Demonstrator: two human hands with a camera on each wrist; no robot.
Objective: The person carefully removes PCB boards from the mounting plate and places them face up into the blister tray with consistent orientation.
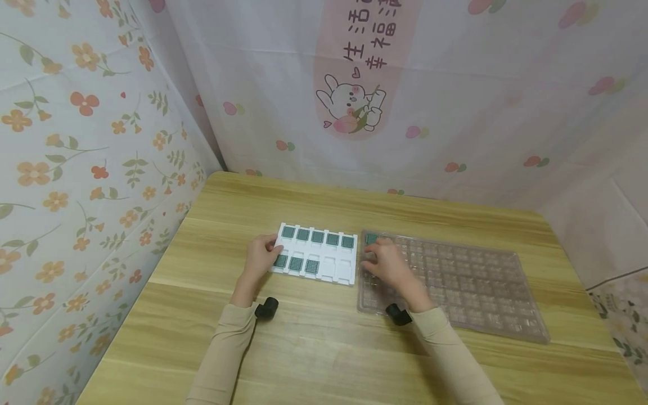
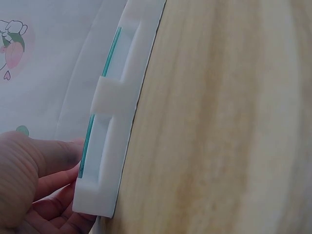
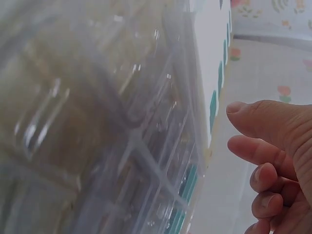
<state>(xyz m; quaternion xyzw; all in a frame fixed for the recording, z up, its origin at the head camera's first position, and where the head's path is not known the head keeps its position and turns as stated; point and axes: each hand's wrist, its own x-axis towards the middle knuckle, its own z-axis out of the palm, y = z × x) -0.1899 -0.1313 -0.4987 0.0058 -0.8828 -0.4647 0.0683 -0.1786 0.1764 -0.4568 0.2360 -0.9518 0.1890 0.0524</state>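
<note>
A white plastic tray (image 1: pixel 306 248) lies on the table, with green square chips (image 1: pixel 317 237) in its upper row and in the left part of its lower row. At its left end, my left hand (image 1: pixel 259 260) grips the edge; in the left wrist view the thumb lies by a chip's edge (image 2: pixel 86 146). To the right, a clear plastic tray (image 1: pixel 455 281) holds green chip material (image 1: pixel 372 238) at its upper left corner. Over that corner hovers my right hand (image 1: pixel 388 264). The right wrist view shows its thumb and forefinger apart, nothing visible between them.
The two trays lie side by side on a wooden table (image 1: pixel 314 349), a narrow gap between them. Patterned cloth (image 1: pixel 455 112) hangs behind the table and along its left side. A black wrist camera (image 1: pixel 266 308) sits on the left wrist, another (image 1: pixel 398 314) on the right.
</note>
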